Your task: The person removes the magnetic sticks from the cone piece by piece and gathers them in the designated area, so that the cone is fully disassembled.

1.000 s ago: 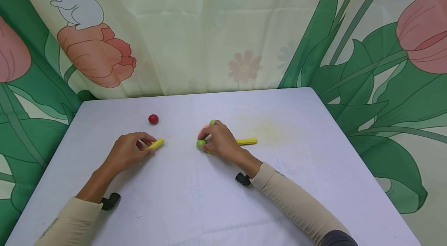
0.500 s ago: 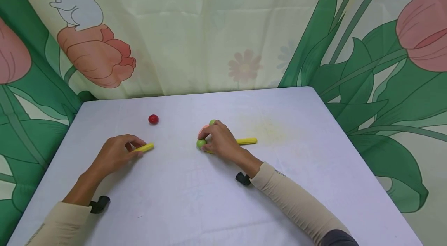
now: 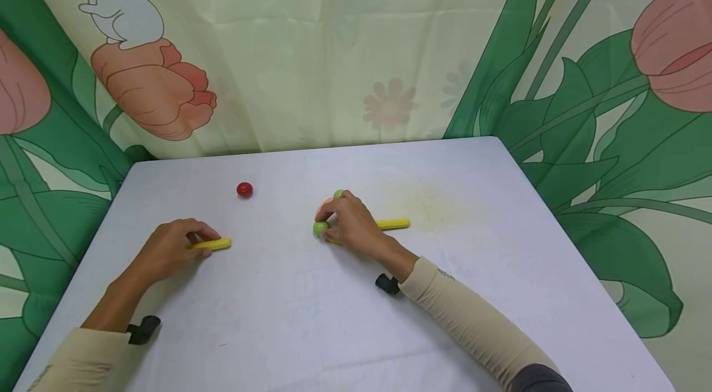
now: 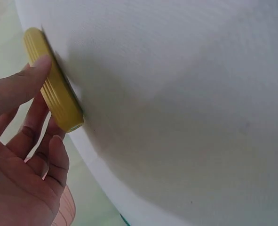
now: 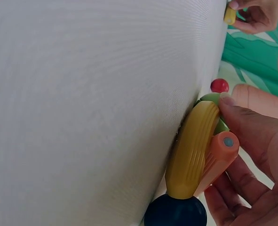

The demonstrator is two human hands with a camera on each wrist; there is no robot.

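Currently, in the head view, we see the hands well apart: the left hand (image 3: 169, 250) pinches a yellow rod (image 3: 218, 244), and the right hand (image 3: 351, 225) grips a green ball (image 3: 320, 229). A yellow stick (image 3: 394, 224) juts out right of the right hand; a red ball (image 3: 245, 190) lies beyond the left. Since half a second ago, the left hand and its rod have drawn back from the right hand, which has stayed put. In the left wrist view, we find the thumb across the rod, a lower finger off it. In the right wrist view, our thumb tip touches the green ball, near a ribbed yellow bar (image 5: 193, 153), an orange rod (image 5: 219, 155) and a dark blue ball (image 5: 175, 212).
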